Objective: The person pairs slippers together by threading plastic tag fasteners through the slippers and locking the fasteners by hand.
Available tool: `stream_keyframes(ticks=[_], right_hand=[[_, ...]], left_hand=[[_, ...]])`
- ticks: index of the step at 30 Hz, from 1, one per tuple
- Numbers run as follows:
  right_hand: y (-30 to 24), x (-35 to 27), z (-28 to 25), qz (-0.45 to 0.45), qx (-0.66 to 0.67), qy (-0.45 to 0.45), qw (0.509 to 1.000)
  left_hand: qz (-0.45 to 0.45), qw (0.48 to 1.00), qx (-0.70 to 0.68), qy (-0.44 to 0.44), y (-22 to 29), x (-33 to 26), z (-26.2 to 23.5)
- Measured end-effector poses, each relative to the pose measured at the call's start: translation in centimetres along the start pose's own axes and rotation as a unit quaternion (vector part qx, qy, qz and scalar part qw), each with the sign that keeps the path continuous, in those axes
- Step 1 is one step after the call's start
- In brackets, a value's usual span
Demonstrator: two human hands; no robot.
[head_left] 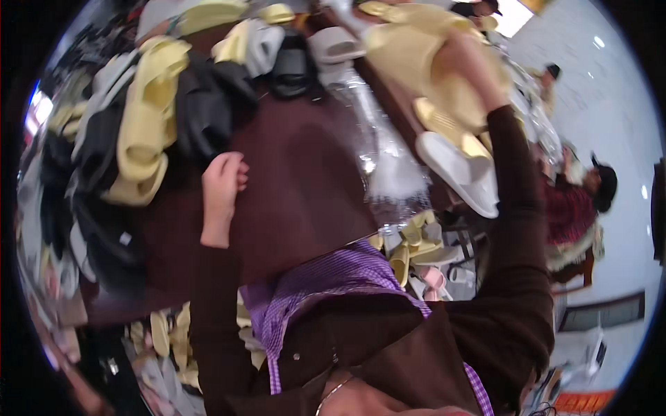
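My left hand (225,182) is over the dark brown tabletop (298,173), its fingers curled in, with nothing showing in them. My right arm stretches far to the right, and the right hand (468,66) lies against a large, blurred pale yellow thing (402,52). Motion smears its fingers, so I cannot see whether they grip. Just below that hand are a yellow slipper (444,125) and a white slipper (461,173). Clear plastic bags (388,159) lie along the table's right side. Beyond my left hand stand black slippers (201,107) and stacked yellow slippers (149,111).
More grey slippers (336,47) and a black slipper (290,66) line the table's far edge. Below the table on the right are loose yellow slippers (416,239) and a pink one (433,277). A person in a dark cap (603,184) sits at the right.
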State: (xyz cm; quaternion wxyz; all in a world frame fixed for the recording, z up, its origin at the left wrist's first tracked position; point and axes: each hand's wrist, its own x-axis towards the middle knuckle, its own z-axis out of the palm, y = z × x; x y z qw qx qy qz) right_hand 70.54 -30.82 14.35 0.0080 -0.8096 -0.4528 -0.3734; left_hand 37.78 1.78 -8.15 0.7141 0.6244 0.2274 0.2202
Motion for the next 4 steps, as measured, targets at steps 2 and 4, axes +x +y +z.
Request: stream_keyframes(ticks=[2,4], right_hand=[[6.3,0.5,-0.3,0.072,-0.015,-0.068,0.995],[14.9,-2.2,-1.3,0.011,-0.059,0.0,0.998]], left_hand=[[0.005,1.0,0.0,0.007,-0.1,0.0,-0.3],[0.02,1.0,-0.001,0.019,0.2,0.1,-1.3]])
